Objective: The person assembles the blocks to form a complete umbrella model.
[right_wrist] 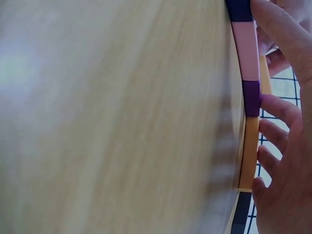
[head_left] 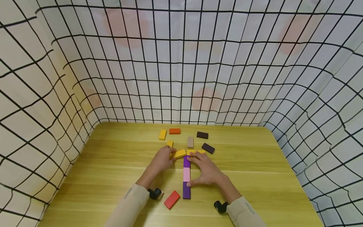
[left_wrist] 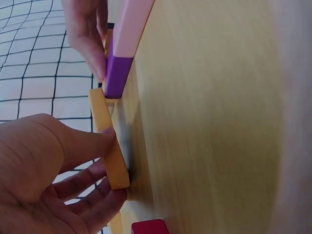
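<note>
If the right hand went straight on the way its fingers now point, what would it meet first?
The far purple block, which the right hand seems to touch; just past it, the yellow block that the left hand pinches. Heights are hard to judge.

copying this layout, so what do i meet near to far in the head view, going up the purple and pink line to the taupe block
near purple block, pink block, far purple block, yellow block at the right hand, taupe block
</note>
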Demonstrator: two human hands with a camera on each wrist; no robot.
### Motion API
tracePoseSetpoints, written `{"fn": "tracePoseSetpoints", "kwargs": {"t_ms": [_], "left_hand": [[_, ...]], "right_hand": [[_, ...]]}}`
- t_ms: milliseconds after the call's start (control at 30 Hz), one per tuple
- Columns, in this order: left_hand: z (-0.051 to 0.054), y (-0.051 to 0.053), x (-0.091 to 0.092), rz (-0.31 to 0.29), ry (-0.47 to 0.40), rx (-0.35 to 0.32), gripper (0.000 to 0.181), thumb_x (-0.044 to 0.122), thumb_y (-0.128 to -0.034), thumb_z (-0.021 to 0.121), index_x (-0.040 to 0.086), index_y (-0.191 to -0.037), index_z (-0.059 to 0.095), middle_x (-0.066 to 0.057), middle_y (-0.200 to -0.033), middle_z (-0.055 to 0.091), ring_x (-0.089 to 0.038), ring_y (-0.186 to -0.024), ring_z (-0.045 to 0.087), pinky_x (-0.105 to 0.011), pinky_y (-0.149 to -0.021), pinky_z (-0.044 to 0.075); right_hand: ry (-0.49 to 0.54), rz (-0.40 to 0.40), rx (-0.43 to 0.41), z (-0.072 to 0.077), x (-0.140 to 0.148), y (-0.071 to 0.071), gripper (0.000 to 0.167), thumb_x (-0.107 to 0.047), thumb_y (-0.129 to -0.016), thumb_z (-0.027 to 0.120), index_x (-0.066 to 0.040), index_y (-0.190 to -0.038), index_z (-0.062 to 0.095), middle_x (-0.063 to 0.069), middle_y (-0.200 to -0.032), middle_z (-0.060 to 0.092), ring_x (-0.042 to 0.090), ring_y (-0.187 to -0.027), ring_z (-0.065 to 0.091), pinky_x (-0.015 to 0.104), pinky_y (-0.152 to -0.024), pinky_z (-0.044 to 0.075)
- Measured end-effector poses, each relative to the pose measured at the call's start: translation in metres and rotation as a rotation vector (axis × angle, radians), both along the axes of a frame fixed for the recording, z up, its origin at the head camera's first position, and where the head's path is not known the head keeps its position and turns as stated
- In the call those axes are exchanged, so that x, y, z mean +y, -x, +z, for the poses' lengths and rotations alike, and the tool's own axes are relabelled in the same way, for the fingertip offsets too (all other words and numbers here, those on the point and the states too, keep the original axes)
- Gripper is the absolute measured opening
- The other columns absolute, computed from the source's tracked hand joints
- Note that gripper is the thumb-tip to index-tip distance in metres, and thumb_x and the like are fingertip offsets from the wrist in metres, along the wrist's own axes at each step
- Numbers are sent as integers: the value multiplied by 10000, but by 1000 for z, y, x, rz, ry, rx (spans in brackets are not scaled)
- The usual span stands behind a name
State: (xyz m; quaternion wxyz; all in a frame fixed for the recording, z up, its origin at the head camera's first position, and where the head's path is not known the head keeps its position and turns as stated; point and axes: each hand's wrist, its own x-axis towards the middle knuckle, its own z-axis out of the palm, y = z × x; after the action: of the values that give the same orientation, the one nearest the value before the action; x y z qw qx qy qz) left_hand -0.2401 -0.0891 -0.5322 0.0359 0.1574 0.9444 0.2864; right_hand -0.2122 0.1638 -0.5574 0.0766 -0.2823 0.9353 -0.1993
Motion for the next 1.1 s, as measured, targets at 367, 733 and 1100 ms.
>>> {"fn": "tracePoseSetpoints", "kwargs": {"t_ms": [367,733,1100], "left_hand": [[-6,19,-4,-72,89,62,307,103,-924,761,69,-1228,732,-88,-1115,661,-258,-1021,636,-428,-991,563],[-7,26,-4,-122,144,55,307,112,-941,744,128,-1247,731,-71,-1158,656,-247,-1050,624,-431,-1011,551],[-3,24,-1,-129,130,53,312,92,-949,733,115,-1260,726,-89,-1181,672,-276,-1094,635,-444,-1044,538]], "right_hand": [[5,-16,-22,0,-1,-2,1149,-876,-633,728,-291,-1577,435,-36,-1699,285,324,-1602,164,620,-1264,179],[16,-15,-34,2,-1,-3,1141,-858,-641,741,-278,-1576,438,-36,-1702,281,319,-1604,157,633,-1260,179],[10,-11,-33,2,-1,-1,1121,-855,-650,737,-276,-1567,454,-47,-1694,299,280,-1608,152,594,-1279,155]]}}
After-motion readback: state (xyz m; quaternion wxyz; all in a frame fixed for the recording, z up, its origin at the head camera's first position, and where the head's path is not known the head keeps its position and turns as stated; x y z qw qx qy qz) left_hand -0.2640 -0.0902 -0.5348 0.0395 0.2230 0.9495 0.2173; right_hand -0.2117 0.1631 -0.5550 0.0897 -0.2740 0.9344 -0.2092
